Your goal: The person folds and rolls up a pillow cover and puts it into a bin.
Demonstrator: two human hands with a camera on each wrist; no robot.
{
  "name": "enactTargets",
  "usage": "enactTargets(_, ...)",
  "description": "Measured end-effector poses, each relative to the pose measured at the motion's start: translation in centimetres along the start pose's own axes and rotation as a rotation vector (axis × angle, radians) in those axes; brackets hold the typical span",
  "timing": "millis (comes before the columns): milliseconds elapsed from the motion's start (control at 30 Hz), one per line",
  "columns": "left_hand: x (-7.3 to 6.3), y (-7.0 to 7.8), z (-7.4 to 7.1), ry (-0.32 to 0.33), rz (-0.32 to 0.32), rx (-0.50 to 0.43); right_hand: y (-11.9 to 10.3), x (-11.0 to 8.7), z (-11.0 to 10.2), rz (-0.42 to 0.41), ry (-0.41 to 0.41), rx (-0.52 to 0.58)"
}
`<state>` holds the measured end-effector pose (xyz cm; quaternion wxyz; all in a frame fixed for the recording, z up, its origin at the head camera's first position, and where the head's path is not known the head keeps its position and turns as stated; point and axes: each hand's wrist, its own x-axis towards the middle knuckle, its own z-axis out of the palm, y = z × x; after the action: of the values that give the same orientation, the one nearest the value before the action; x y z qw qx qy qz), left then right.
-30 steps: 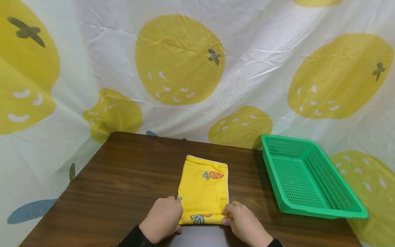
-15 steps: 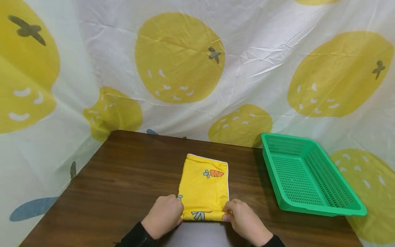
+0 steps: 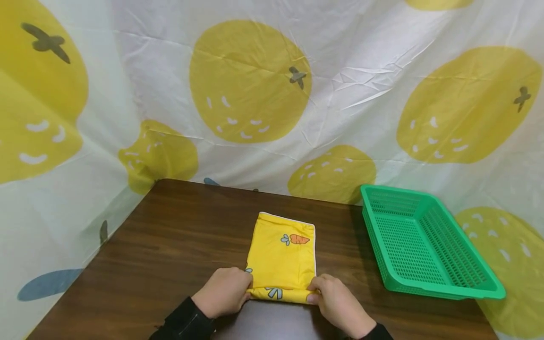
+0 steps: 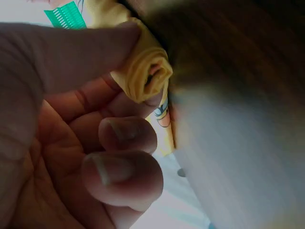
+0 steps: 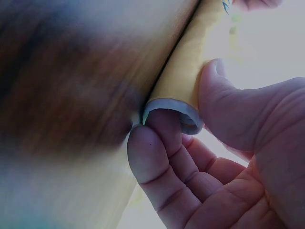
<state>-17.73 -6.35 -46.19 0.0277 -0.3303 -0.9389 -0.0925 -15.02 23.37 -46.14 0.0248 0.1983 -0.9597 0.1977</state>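
Observation:
A yellow cloth printed with carrots, with white edging along its far and right sides, lies flat on the table. Its near end is rolled up toward its middle. My left hand pinches the left end of the roll; the left wrist view shows the spiral of layers between thumb and fingers. At the other end my right hand grips the roll. In the right wrist view the thumb presses on the outside while a fingertip goes into the white-edged opening.
A green plastic basket with slotted walls stands at the right of the dark wooden table. Behind and beside the table hangs a white sheet with large yellow fruit printed on it.
The near end of the cloth has been rolled a little further away from me, and the blue carrot leaves now sit partly on the roll. Both hands keep hold of its ends.

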Motion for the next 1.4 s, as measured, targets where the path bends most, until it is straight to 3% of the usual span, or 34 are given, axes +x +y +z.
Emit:
enactTargets(167,0.3,0.0,0.1,-0.037,-0.025,-0.005,0.0,0.2,-0.1,0.008,-0.013,0.012)
enactTargets(700,-0.3,-0.3,1.2,0.051,-0.017,0.028,0.1,0.4,0.4,0.008,-0.055,0.038)
enactTargets(800,-0.3,-0.3,1.1,0.026,-0.033,-0.004,0.1,0.4,0.3,0.000,-0.049,0.055)
enactTargets(967,-0.5,-0.4,0.6,-0.070,-0.039,-0.099,0.0,0.0,0.3,-0.005,-0.033,0.092)
enactTargets(1133,-0.4,-0.3,-0.4,-0.142,-0.053,-0.134,-0.4,-0.3,0.4,-0.035,0.043,0.031)
enactTargets(1233,0.0,-0.1,-0.8,-0.156,-0.048,-0.133,-0.7,-0.4,0.4,-0.035,0.093,-0.030)
enactTargets(1400,0.2,0.3,-1.2,-0.155,-0.041,-0.114,-0.8,-0.5,0.3,-0.035,0.085,-0.069)
